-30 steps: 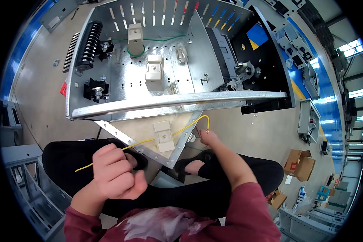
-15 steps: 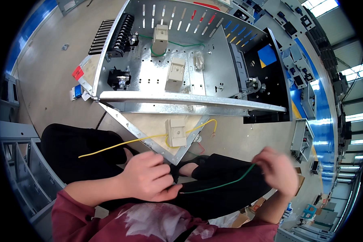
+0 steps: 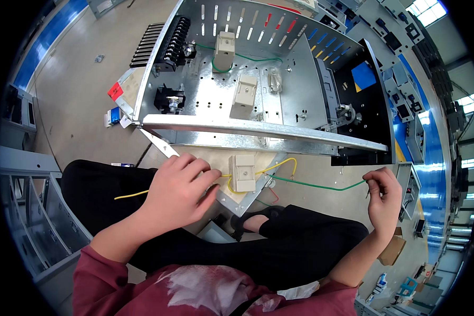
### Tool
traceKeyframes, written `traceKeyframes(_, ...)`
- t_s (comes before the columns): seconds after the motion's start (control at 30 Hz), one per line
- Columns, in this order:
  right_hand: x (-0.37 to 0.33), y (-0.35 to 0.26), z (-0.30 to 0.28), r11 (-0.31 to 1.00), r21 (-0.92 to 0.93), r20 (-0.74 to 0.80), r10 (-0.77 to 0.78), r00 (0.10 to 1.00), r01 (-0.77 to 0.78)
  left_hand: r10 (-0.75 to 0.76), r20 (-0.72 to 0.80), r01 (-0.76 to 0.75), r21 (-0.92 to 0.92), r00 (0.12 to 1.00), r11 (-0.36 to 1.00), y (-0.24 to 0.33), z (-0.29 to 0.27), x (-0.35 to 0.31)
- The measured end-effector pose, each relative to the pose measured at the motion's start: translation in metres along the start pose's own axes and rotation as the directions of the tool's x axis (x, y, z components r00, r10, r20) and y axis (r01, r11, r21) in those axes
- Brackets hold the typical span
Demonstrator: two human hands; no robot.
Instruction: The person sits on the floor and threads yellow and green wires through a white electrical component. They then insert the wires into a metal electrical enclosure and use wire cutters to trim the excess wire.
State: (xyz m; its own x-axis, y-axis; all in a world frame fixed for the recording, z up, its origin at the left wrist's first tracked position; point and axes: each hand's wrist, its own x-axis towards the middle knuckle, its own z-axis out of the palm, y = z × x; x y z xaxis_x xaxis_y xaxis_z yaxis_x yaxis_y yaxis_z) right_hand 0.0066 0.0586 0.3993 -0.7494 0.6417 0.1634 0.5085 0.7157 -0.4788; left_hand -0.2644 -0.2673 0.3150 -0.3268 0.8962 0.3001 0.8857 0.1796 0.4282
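My right hand (image 3: 384,197), on the right, pinches one end of a thin green wire (image 3: 321,186). From there the wire stretches left, its other end close to a beige block (image 3: 243,174) with a recessed top. That block sits on a board corner (image 3: 270,158) in front of the metal cabinet. A yellow wire (image 3: 131,196) is looped around the block and runs out on both sides. My left hand (image 3: 181,187) hovers over the yellow wire just left of the block, thumb and fingers apart; part of the yellow wire is hidden behind it.
The open metal cabinet (image 3: 247,129) has a front rail and holds two more beige blocks (image 3: 244,97), one with a green wire around it. Black terminals (image 3: 172,45) line its left side. Grey metal frames (image 3: 31,210) stand at left; a cardboard box (image 3: 392,250) lies at lower right.
Both hands have moved up and forward from over my lap. The green wire has come with my right hand, and its free end now lies close to the front block.
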Motion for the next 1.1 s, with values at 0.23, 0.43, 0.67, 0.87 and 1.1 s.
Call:
traceKeyframes(0.23,0.004,0.001,0.010,1.000,-0.001,-0.005,-0.020,1.000,0.020,0.005,0.010,-0.005,0.006,1.000,1.000,-0.004,0.006,0.002)
traceKeyframes(0.43,-0.001,0.001,0.014,0.995,0.089,-0.002,-0.035,0.999,0.035,-0.006,-0.022,0.005,-0.065,1.000,0.998,0.002,0.006,0.006)
traceKeyframes(0.67,-0.001,-0.007,0.030,0.986,0.160,0.030,-0.050,0.998,0.045,-0.031,-0.026,0.028,-0.122,0.999,0.992,0.003,0.006,0.008)
traceKeyframes(0.87,0.001,-0.016,0.067,0.958,0.281,0.046,-0.074,0.996,0.058,-0.046,-0.039,0.040,-0.133,0.998,0.990,0.003,0.009,0.009)
traceKeyframes(1.1,0.004,-0.027,0.102,0.881,0.452,0.119,0.093,0.988,-0.138,-0.078,-0.012,0.077,-0.090,0.997,0.993,-0.001,0.004,0.006)
